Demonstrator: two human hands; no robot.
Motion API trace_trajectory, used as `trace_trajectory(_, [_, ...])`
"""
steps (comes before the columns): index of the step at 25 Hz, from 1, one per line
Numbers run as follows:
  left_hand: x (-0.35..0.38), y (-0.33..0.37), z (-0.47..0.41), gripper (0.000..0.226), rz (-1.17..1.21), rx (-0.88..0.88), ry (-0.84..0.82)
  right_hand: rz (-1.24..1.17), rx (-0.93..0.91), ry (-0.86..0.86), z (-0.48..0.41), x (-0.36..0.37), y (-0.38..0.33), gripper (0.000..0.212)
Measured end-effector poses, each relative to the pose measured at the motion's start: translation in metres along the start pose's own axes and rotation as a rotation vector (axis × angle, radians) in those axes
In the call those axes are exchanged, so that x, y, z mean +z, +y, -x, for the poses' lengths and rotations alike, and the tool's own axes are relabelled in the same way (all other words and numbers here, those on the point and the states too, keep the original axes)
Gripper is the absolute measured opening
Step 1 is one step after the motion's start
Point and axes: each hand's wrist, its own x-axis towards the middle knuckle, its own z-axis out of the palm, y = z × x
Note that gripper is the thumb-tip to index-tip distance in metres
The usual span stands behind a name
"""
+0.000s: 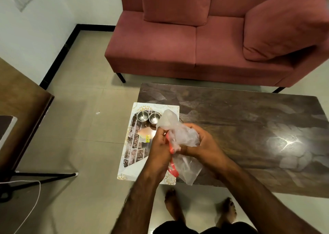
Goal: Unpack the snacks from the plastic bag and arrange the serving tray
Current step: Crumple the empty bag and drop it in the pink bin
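Note:
A clear plastic bag (179, 135) is bunched between both my hands above the near left corner of the dark table (240, 123). My left hand (160, 150) grips its left side, where a red packet (171, 162) shows through the plastic. My right hand (204, 142) closes on the bag's right side. Under my hands lies the patterned serving tray (135, 144), overhanging the table's left edge. Two small steel cups (143, 116) (154, 118) stand at the tray's far end. A pale wrapper with a yellow price sticker (146, 134) lies in its middle.
A pink sofa (195, 46) with cushions stands beyond the table. A wooden cabinet (19, 112) is at the left, with a black tripod leg (44, 175) and a white cable (33, 196) on the tiled floor. My bare feet (201, 208) are below the table edge.

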Motion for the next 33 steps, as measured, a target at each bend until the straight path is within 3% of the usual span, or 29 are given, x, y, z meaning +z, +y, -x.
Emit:
trace_trajectory(4, [-0.002, 0.008, 0.01, 0.02, -0.357, 0.182, -0.087, -0.011, -0.056, 0.18, 0.005, -0.012, 0.003, 0.029])
trace_trajectory(6, [0.003, 0.014, 0.016, 0.025, -0.556, 0.353, 0.0, -0.02, -0.082, 0.226, 0.004, -0.016, 0.001, 0.016])
trace_trajectory(8, [0.012, 0.023, 0.023, 0.027, -0.646, 0.481, 0.08, -0.013, -0.111, 0.267, 0.002, -0.02, -0.001, 0.021])
trace_trajectory(10, [0.016, 0.034, 0.031, 0.027, -0.578, 0.532, 0.033, -0.02, -0.13, 0.326, 0.002, -0.029, -0.004, 0.029])
trace_trajectory(13, [-0.002, 0.044, 0.032, 0.041, -0.308, 0.507, -0.009, -0.07, -0.146, 0.372, 0.004, -0.051, -0.009, 0.031])
trace_trajectory(17, [0.0, 0.046, 0.025, 0.102, -0.343, 0.187, -0.3, -0.149, -0.148, 0.356, 0.011, -0.066, -0.018, 0.023])
trace_trajectory(19, [0.022, 0.043, 0.018, 0.112, -0.343, 0.195, -0.326, -0.172, -0.16, 0.282, 0.015, -0.065, -0.022, 0.027])
trace_trajectory(24, [0.076, 0.028, 0.009, 0.06, -0.111, 0.273, -0.251, -0.129, -0.116, 0.151, 0.029, -0.086, -0.032, 0.011])
trace_trajectory(29, [0.13, 0.009, 0.002, 0.022, -0.059, 0.288, -0.122, -0.292, -0.022, 0.034, 0.054, -0.141, -0.028, 0.068])
trace_trajectory(33, [0.19, -0.011, 0.009, 0.014, -0.188, 0.23, -0.13, -0.161, -0.121, -0.011, 0.076, -0.206, -0.019, 0.096])
